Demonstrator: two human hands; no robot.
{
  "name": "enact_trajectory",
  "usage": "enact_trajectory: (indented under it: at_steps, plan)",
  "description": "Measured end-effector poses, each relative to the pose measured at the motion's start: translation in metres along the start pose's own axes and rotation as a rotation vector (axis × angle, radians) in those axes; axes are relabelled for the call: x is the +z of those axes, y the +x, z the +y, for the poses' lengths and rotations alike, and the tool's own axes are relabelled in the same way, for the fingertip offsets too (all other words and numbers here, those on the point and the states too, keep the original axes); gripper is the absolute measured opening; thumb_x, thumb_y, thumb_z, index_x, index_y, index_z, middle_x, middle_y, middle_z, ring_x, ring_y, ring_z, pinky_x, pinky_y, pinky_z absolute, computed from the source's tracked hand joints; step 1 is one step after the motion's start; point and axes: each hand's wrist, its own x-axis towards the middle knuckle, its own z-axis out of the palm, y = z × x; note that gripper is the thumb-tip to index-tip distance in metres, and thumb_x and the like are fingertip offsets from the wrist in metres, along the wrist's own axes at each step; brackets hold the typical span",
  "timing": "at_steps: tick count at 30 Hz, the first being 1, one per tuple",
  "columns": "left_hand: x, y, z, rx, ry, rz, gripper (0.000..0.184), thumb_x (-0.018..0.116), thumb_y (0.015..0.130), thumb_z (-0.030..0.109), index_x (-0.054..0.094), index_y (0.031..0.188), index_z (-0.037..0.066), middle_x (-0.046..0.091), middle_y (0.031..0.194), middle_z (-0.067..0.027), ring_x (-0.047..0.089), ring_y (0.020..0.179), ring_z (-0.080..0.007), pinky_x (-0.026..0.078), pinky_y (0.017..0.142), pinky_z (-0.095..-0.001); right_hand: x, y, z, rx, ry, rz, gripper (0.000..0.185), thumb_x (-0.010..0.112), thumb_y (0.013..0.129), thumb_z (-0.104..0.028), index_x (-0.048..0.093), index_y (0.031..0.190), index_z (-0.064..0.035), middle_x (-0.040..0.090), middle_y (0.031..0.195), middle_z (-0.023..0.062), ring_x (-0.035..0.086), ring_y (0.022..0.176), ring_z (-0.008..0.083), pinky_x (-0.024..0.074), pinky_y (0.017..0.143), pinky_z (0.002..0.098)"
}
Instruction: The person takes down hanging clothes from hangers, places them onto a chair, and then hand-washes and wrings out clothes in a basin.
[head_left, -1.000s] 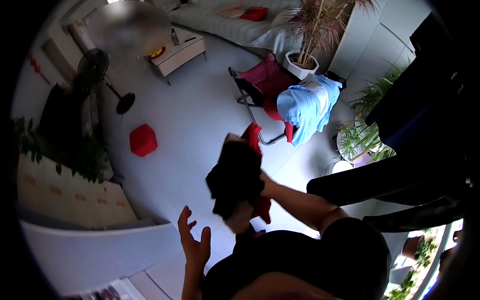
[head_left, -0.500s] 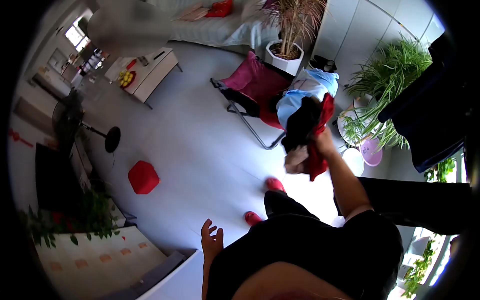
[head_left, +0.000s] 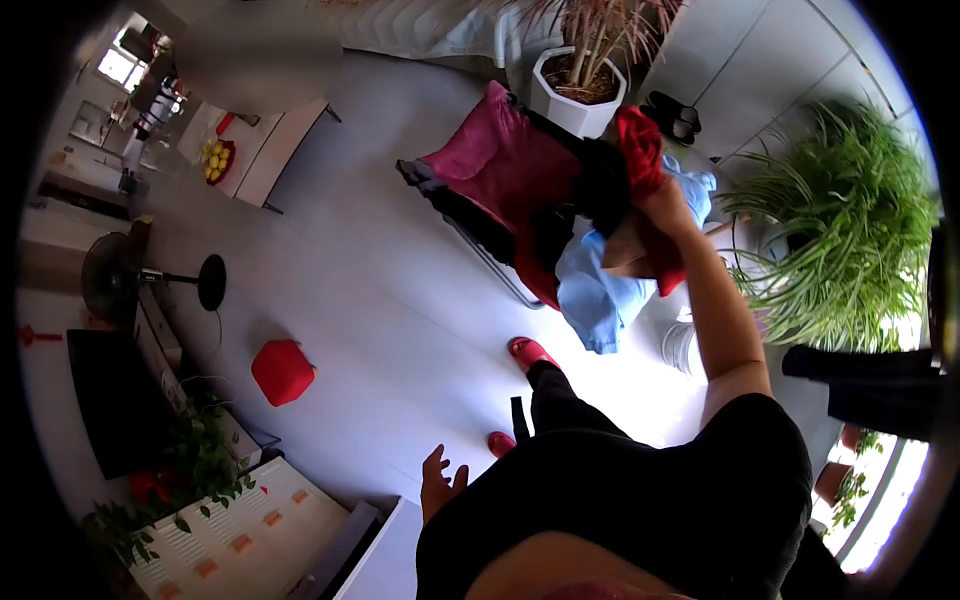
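Observation:
My right hand [head_left: 668, 208], arm stretched forward, is closed around a red cloth garment [head_left: 640, 150] that shows both above and below my grip. Against it lies black cloth [head_left: 602, 190], and a brownish piece [head_left: 625, 250] shows below; I cannot tell whether these belong to the same garment. Light blue cloth [head_left: 598, 305] hangs beneath, over the near side of a maroon folding chair [head_left: 485, 150]. Close to my body, my left hand [head_left: 440, 487] is open and holds nothing, its fingers apart.
A potted plant [head_left: 585, 85] and dark shoes [head_left: 675, 117] stand beyond the chair. Leafy green plants [head_left: 840, 230] and a white bucket [head_left: 682, 347] are to the right. Leftward are a red stool [head_left: 283, 372], a fan [head_left: 211, 283] and a low table [head_left: 270, 150].
My right hand has moved forward and up over the chair with the red garment. The light blue cloth now hangs lower. My left hand stays near my body, still open.

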Motion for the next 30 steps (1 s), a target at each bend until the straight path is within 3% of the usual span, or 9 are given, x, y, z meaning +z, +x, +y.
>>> enact_trajectory:
  at_steps: [3,6,11,16,21,23,24,26,30]
  plan:
    - [-0.004,0.015,0.022,-0.105,0.021,0.026,0.055,0.064,0.080,0.012,0.039,0.127,0.004,0.048,0.121,-0.0152,0.053,0.105,-0.0267,0.047,0.080,-0.0350,0.064,0.022,-0.002,0.112,0.222,-0.134,0.037,0.070,0.070,-0.006,0.060,0.105,-0.0040,0.066,0.096,0.0061,0.058,0.088,0.0139,0.0451,0.082,0.0305]
    - [-0.016,0.025,0.026,-0.170,0.002,0.095,0.049,0.061,0.082,0.011,0.042,0.126,0.003,0.049,0.121,-0.0161,0.054,0.103,-0.0261,0.047,0.077,-0.0339,0.119,0.031,0.010,0.692,0.591,-0.341,0.035,0.069,0.068,-0.007,0.062,0.102,-0.0048,0.065,0.096,0.0072,0.059,0.084,0.0182,0.0458,0.077,0.0320]
    - [-0.023,0.032,0.031,-0.243,0.018,0.059,0.049,0.061,0.082,0.012,0.042,0.126,0.001,0.048,0.120,-0.0173,0.055,0.102,-0.0264,0.049,0.074,-0.0337,0.142,0.015,0.008,0.801,0.843,-0.180,0.028,0.068,0.069,-0.010,0.065,0.095,-0.0013,0.066,0.089,0.0079,0.060,0.083,0.0191,0.0465,0.077,0.0327]
    - [-0.006,0.044,-0.002,-0.227,-0.050,-0.005,0.050,0.062,0.081,0.012,0.042,0.126,0.002,0.050,0.119,-0.0171,0.055,0.101,-0.0265,0.050,0.073,-0.0341,0.025,0.029,0.017,0.211,0.076,-0.264,0.042,0.075,0.064,-0.017,0.061,0.100,-0.0022,0.066,0.085,0.0094,0.059,0.074,0.0184,0.0470,0.073,0.0324]
    - [-0.010,0.062,0.047,-0.208,0.065,-0.049,0.050,0.061,0.081,0.014,0.042,0.126,0.003,0.052,0.115,-0.0187,0.057,0.099,-0.0270,0.049,0.075,-0.0340,-0.048,0.038,-0.023,0.354,-0.705,-0.235,0.066,0.072,0.064,-0.044,0.053,0.113,-0.0045,0.064,0.099,0.0133,0.062,0.090,0.0258,0.0468,0.080,0.0378]
    - [-0.014,0.066,0.062,-0.191,0.112,-0.039,0.048,0.060,0.083,0.014,0.042,0.126,0.003,0.052,0.117,-0.0184,0.056,0.099,-0.0271,0.048,0.076,-0.0351,-0.037,0.031,-0.005,0.414,-0.979,-0.386,0.088,0.069,0.060,-0.059,0.042,0.128,-0.0107,0.049,0.127,0.0139,0.049,0.115,0.0289,0.0379,0.093,0.0472]
    - [-0.015,0.067,0.055,-0.189,0.115,-0.040,0.048,0.060,0.083,0.014,0.042,0.126,0.003,0.052,0.117,-0.0184,0.056,0.099,-0.0271,0.048,0.076,-0.0351,-0.019,0.018,0.015,0.438,-1.049,-0.369,0.104,0.069,0.056,-0.063,0.025,0.139,-0.0179,0.022,0.145,0.0112,0.023,0.132,0.0339,0.0220,0.101,0.0591]
    - [-0.013,0.066,0.035,-0.034,0.119,0.019,0.049,0.061,0.081,0.012,0.041,0.125,0.001,0.051,0.115,-0.0176,0.059,0.091,-0.0205,0.049,0.065,-0.0314,0.020,-0.013,0.068,0.554,-1.008,-0.455,0.107,0.068,0.057,-0.063,0.017,0.142,-0.0223,0.012,0.148,0.0092,0.007,0.136,0.0349,0.0117,0.100,0.0669]
    - [-0.009,0.052,0.026,-0.087,0.110,-0.036,0.049,0.061,0.082,0.015,0.042,0.125,0.002,0.052,0.118,-0.0168,0.056,0.100,-0.0267,0.049,0.075,-0.0350,0.042,-0.050,0.109,0.378,-0.952,-0.266,0.101,0.063,0.062,-0.061,0.017,0.142,-0.0229,0.012,0.148,0.0080,0.005,0.136,0.0359,0.0099,0.100,0.0667]
